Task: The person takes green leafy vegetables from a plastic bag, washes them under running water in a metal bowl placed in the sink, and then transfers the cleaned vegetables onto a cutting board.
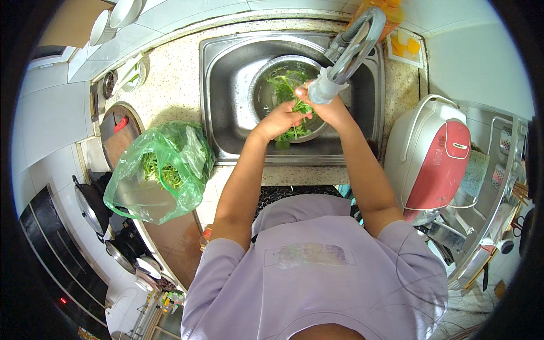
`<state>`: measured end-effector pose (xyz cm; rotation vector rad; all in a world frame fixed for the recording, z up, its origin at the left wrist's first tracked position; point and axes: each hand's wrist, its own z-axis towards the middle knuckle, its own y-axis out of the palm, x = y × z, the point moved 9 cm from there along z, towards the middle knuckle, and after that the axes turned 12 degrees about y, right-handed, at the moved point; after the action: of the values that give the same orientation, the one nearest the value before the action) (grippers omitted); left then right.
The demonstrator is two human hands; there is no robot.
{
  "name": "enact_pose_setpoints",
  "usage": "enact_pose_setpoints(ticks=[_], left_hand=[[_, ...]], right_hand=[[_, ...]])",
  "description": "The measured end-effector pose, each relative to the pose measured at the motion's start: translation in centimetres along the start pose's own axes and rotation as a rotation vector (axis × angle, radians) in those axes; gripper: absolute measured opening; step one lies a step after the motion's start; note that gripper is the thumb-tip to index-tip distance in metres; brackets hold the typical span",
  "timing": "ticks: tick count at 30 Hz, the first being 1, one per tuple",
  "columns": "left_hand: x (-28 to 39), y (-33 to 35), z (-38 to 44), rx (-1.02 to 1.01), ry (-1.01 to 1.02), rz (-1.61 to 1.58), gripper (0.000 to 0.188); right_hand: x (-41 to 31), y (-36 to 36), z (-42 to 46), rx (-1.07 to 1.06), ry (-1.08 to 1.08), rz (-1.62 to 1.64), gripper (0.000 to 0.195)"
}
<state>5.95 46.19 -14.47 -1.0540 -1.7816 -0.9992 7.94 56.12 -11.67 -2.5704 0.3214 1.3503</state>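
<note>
Leafy green stalks (290, 134) hang from my left hand (280, 120), whose fingers are closed around them. Beside it, my right hand (325, 108) pinches the upper stems of the same greens; the faucet's spout end partly covers this hand. Both hands are above a round metal basin (256, 95) that stands in the stainless steel sink (229, 144). Water and more loose greens (289, 80) lie inside the basin. The chrome faucet (361, 46), with a whitish wrap (325, 87) at its tip, reaches over from the back right.
Left of the sink, an open green plastic bag (187, 187) holds more greens. Behind it lies a round cutting board (114, 146) with a red-handled tool (121, 124). A red-and-white rice cooker (437, 161) stands at right, near a metal rack (493, 242). Pans (91, 208) are at far left.
</note>
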Motion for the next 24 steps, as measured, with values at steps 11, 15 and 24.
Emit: enact_pose_setpoints(ticks=[11, 15, 24], left_hand=[[-2.3, -0.1, 0.0, -0.055, -0.095, 0.1, 0.019], [-0.6, 0.0, -0.7, -0.077, -0.118, 0.099, 0.019], [-3.8, -2.7, -1.0, -0.048, -0.087, 0.215, 0.018]], right_hand=[[-2.4, 0.2, 1.5, 0.074, -0.267, -0.079, 0.013], [-2.9, -0.7, 1.3, 0.049, -0.231, 0.0, 0.008], [-3.6, -2.4, 0.2, 0.21, -0.487, -0.579, 0.019]])
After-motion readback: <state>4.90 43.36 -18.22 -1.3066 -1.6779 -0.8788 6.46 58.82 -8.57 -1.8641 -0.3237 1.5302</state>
